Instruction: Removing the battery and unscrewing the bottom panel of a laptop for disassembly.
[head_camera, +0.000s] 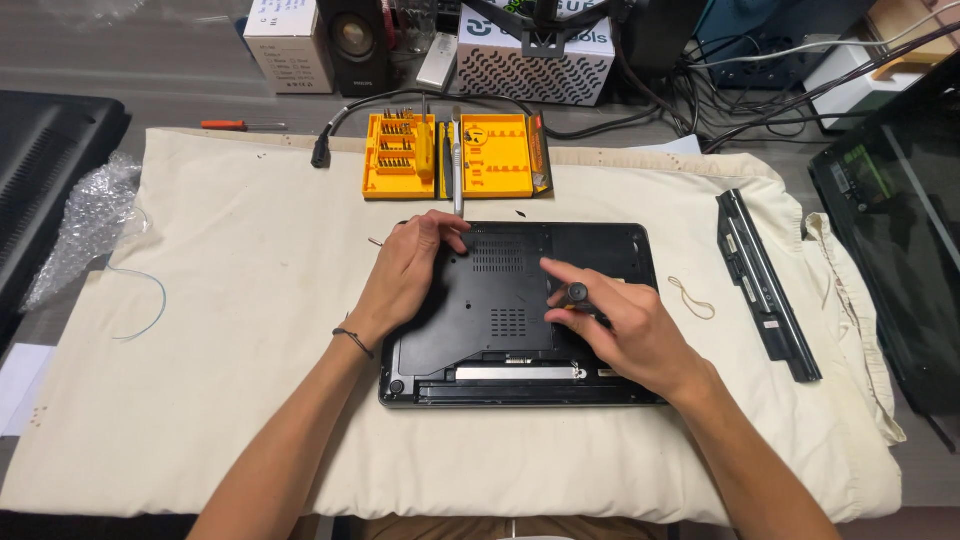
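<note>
two hands worked on a laptop (520, 310) lying bottom-up at the centre of the frame, on a cream cloth (240, 330) over the tabletop (150, 90). the left hand (405, 272) lay open, fingers spread on the laptop's upper left corner. the right hand (625, 325) was closed around a screwdriver (577, 294) held upright on the base panel. a yellow bit case (455, 155) sat just above the laptop, a battery (765, 285) at right.
</note>
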